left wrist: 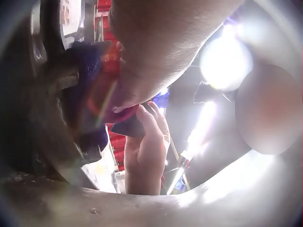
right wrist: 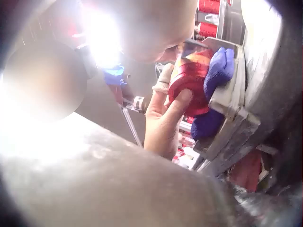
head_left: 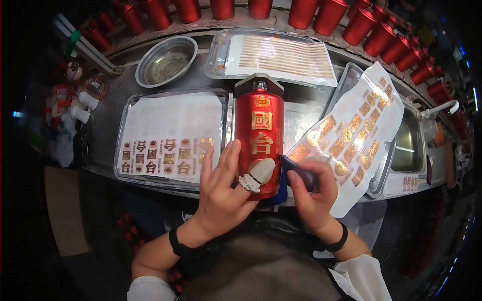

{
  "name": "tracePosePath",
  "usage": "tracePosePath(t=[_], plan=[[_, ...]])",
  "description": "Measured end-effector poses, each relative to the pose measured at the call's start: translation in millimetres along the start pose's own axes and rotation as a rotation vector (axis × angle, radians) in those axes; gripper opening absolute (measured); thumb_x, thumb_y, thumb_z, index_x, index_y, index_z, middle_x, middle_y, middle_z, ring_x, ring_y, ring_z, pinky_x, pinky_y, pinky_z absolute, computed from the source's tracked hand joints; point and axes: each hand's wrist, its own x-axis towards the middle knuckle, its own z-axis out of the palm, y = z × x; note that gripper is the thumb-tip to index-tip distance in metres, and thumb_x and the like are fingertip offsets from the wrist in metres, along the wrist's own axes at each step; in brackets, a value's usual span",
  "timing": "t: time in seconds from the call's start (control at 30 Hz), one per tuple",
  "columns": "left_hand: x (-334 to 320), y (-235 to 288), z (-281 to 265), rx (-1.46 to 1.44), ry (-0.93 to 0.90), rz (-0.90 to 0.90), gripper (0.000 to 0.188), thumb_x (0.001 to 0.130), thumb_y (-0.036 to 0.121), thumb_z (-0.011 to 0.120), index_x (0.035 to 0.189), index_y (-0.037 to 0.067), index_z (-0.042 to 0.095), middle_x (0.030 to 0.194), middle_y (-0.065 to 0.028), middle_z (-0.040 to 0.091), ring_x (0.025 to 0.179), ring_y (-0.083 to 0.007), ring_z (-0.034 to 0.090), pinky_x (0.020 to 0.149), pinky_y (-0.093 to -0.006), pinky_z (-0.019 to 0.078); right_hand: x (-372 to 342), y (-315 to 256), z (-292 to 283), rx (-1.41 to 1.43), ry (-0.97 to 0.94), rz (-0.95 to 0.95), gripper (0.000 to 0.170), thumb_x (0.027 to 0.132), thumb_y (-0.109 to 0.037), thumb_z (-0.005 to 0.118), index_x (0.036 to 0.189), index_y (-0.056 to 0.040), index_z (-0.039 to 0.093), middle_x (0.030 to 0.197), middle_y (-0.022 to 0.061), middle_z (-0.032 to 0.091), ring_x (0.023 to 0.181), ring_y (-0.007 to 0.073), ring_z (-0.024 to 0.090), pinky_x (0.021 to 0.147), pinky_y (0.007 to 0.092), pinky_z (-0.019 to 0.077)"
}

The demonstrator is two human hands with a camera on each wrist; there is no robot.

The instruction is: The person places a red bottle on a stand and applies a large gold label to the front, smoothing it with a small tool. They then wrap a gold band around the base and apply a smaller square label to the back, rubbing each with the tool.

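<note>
A red bottle with gold characters lies face up on a cradle with blue padding, its neck pointing away from me. My left hand grips its lower end from the left. A pale finger cot covers one finger, which lies across the bottle's face; in the right wrist view the thumb presses on the base. With my right hand I hold a dark grey scraper, its pointed edge right at the bottle's right side, below the gold characters.
Left of the bottle is a tray with a sheet of gold characters. Behind stand a metal bowl of liquid and a tray of strips. A gold-printed sheet overlaps the right tray, near a sink. Red containers line the back.
</note>
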Motion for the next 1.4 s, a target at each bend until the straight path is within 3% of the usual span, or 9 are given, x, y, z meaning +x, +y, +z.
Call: tracePosePath(t=[0.17, 0.3, 0.43, 0.5, 0.6, 0.9, 1.07, 1.17, 1.4], plan=[[-13.3, -13.4, 0.7, -0.122, 0.021, -0.048, 0.069, 0.068, 0.012, 0.081, 0.134, 0.005, 0.062, 0.148, -0.0279, 0.047, 0.133, -0.0386, 0.052, 0.114, -0.0621, 0.0273, 3.3, -20.2, -7.2, -0.063, -0.259, -0.370, 0.037, 0.070, 0.009, 0.075, 0.102, -0.0073, 0.070, 0.091, 0.0072, 0.070, 0.077, 0.0256, 0.062, 0.070, 0.0332, 0.0468], [-26.3, -27.9, 12.6, -0.244, 0.081, -0.057, 0.074, 0.066, 0.004, 0.077, 0.137, 0.003, 0.059, 0.145, -0.0253, 0.051, 0.133, -0.0383, 0.053, 0.111, -0.0607, 0.0328, 10.8, -20.7, -8.6, -0.009, -0.214, -0.246, 0.041, 0.068, 0.007, 0.074, 0.107, -0.0066, 0.071, 0.096, 0.0070, 0.069, 0.080, 0.0267, 0.062, 0.074, 0.0372, 0.0471], [-25.9, -27.6, 16.7, -0.270, 0.133, -0.039, 0.074, 0.065, 0.005, 0.077, 0.136, 0.000, 0.057, 0.144, -0.0246, 0.052, 0.132, -0.0373, 0.054, 0.113, -0.0613, 0.0303, 22.7, -30.9, -2.1, -0.158, -0.330, -0.517, 0.043, 0.063, 0.005, 0.075, 0.104, -0.0070, 0.073, 0.098, 0.0068, 0.070, 0.080, 0.0259, 0.062, 0.076, 0.0363, 0.0473], [-22.9, -24.5, 10.8, -0.283, 0.150, -0.057, 0.071, 0.066, 0.008, 0.078, 0.134, -0.001, 0.059, 0.142, -0.0232, 0.054, 0.132, -0.0359, 0.054, 0.113, -0.0616, 0.0294, 11.7, -35.9, -9.8, -0.054, -0.442, -0.455, 0.042, 0.063, 0.004, 0.077, 0.103, -0.0073, 0.073, 0.094, 0.0066, 0.071, 0.081, 0.0240, 0.065, 0.076, 0.0357, 0.0485], [-17.3, -15.7, 0.6, -0.225, 0.124, -0.037, 0.068, 0.067, 0.013, 0.081, 0.130, -0.001, 0.061, 0.139, -0.0209, 0.057, 0.133, -0.0333, 0.054, 0.114, -0.0616, 0.0282, 1.5, -29.3, -7.6, 0.029, -0.137, -0.102, 0.028, 0.074, 0.007, 0.078, 0.098, -0.0062, 0.070, 0.088, 0.0080, 0.072, 0.078, 0.0238, 0.067, 0.073, 0.0324, 0.0495], [11.0, -13.3, -8.3, -0.211, 0.057, 0.146, 0.056, 0.069, 0.020, 0.083, 0.120, 0.003, 0.068, 0.135, -0.0126, 0.062, 0.135, -0.0309, 0.053, 0.115, -0.0600, 0.0281, 10.1, -30.8, -9.4, -0.168, -0.160, -0.193, 0.031, 0.071, 0.007, 0.079, 0.098, -0.0055, 0.071, 0.090, 0.0072, 0.071, 0.077, 0.0227, 0.065, 0.070, 0.0332, 0.0497], [-17.5, -29.7, 8.2, -0.244, 0.066, -0.057, 0.090, 0.068, 0.013, 0.081, 0.147, -0.002, 0.041, 0.148, -0.0206, 0.051, 0.137, -0.0358, 0.050, 0.121, -0.0573, 0.0148, 15.7, -35.8, -11.3, -0.001, -0.405, -0.354, 0.038, 0.067, 0.009, 0.075, 0.102, -0.0047, 0.072, 0.093, 0.0066, 0.070, 0.080, 0.0245, 0.064, 0.072, 0.0354, 0.0491], [-14.8, -29.6, 7.5, -0.298, 0.047, -0.044, 0.072, 0.070, 0.011, 0.078, 0.137, -0.001, 0.055, 0.145, -0.0258, 0.051, 0.135, -0.0356, 0.051, 0.116, -0.0586, 0.0266, 20.9, -33.1, -8.5, -0.148, -0.236, -0.251, 0.036, 0.068, 0.008, 0.076, 0.101, -0.0055, 0.072, 0.092, 0.0072, 0.071, 0.082, 0.0244, 0.063, 0.072, 0.0348, 0.0485], [3.2, -19.1, -8.9, -0.261, -0.012, 0.050, 0.059, 0.070, 0.008, 0.074, 0.127, -0.001, 0.062, 0.143, -0.0203, 0.054, 0.139, -0.0302, 0.048, 0.118, -0.0552, 0.0264, 16.6, -32.8, -7.3, -0.030, -0.302, -0.213, 0.037, 0.066, 0.008, 0.075, 0.101, -0.0054, 0.073, 0.093, 0.0077, 0.070, 0.082, 0.0252, 0.065, 0.074, 0.0346, 0.0495]])
